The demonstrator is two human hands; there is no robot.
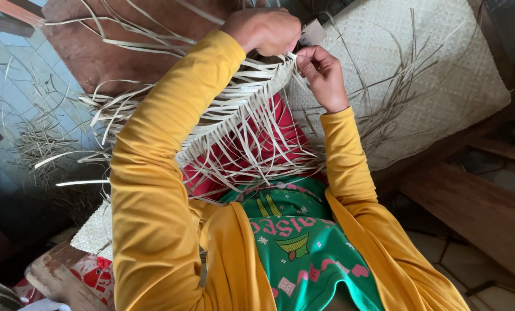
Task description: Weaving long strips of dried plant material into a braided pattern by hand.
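Head view looks down at a person in yellow sleeves w/ a green shirt, sitting over a half-made mat of pale flat woven straw strips [234, 109]. The mat lies across the lap, on red cloth [283, 135], and its loose ends fan out to the left & down.

The left hand [264, 30] is at the top, curled into a loose fist on the mat's far edge; fingers are tucked under, so what they pinch can't be seen. The right hand [322, 78] is just beside it, fingers bent & pinching thin strips at the same edge. The two hands are near each other, almost touching.

On the right lies a big finished cream woven mat [441, 75], w/ stray strips on top. It rests on a dark brown wood bench [470, 207]. Top left is a brown wood board [96, 52]. The floor has pale blue-grey tiles [15, 75], w/ a messy pile of dry straw scraps [38, 144] on it. Bottom left shows a bit of red and white printed cloth [96, 273].
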